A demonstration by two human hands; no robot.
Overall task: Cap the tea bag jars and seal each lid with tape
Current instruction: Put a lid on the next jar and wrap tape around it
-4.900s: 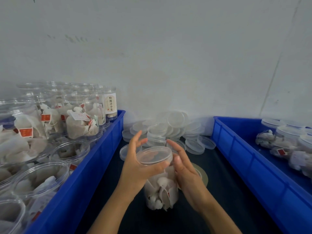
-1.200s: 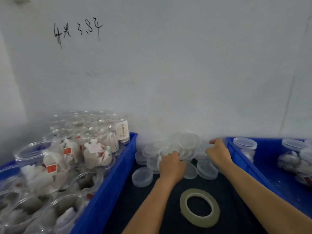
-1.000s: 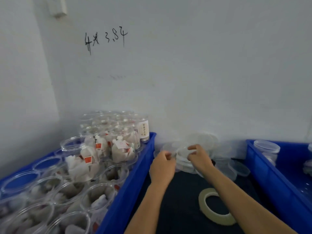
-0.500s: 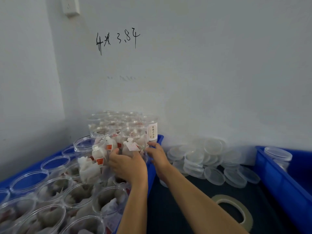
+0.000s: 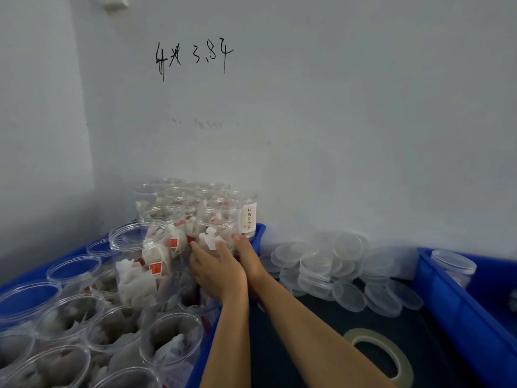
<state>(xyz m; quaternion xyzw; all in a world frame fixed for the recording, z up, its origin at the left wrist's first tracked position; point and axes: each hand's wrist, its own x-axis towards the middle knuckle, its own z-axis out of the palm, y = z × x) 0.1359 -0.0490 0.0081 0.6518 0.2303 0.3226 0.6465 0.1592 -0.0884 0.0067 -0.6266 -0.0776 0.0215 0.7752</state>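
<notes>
Both hands reaching into left bin [image 5: 201, 357]: left hand [image 5: 216, 271] and right hand [image 5: 247, 254] fingers curling around an uncapped tea bag jar [image 5: 216, 229]. Advise lifting straight up, avoiding neighbouring jars; lids [image 5: 335, 264] and tape roll [image 5: 391, 357] lying right of the fingers.

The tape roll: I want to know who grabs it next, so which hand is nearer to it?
Right. The right hand is at the jars in the left bin, on the side towards the tape roll. The left hand grips a jar further left.
</notes>
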